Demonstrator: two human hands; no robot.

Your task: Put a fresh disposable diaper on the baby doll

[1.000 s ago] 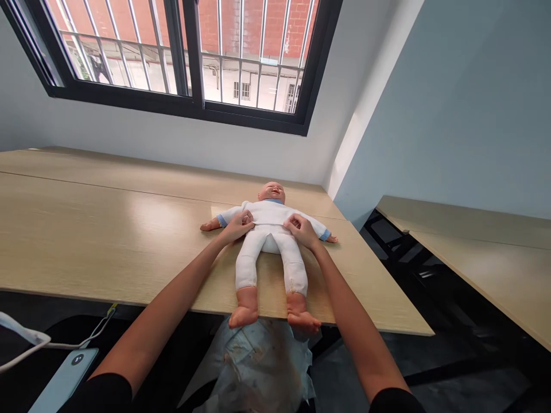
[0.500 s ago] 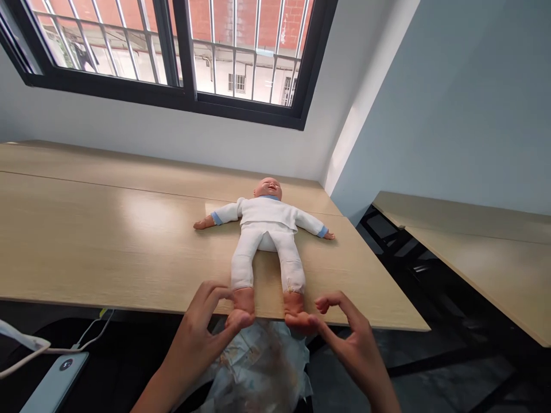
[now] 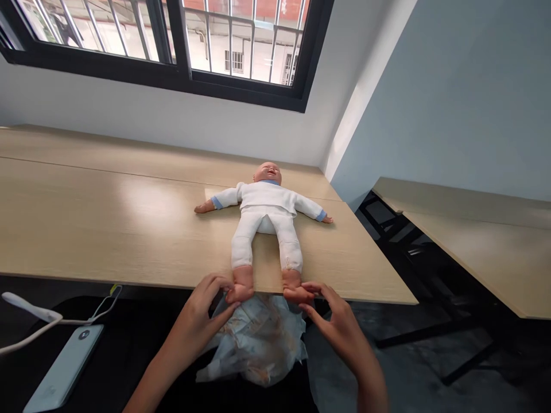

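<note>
A baby doll [image 3: 267, 198] in a white top and trousers with blue trim lies on its back on the light wooden table [image 3: 107, 241]. Its arms are spread, its head points to the window, and its bare feet reach the near table edge. My left hand [image 3: 202, 312] has fingers and thumb round the doll's foot [image 3: 241, 292] on the left. Thumb and fingers of my right hand [image 3: 338, 318] hold the other foot [image 3: 297, 294] by its outer side. Below the feet, a crumpled translucent plastic bag [image 3: 262, 344] rests on my lap.
A pale phone [image 3: 64, 367] with a white cable [image 3: 51, 317] lies at lower left, below the table edge. Another table [image 3: 465, 229] with a black frame stands to the right. Behind the doll are a wall and a barred window [image 3: 245, 46].
My hands have closed in on the doll's feet, the right fingers now meeting the foot. The view has tipped downward, showing more of the plastic bag and phone.
</note>
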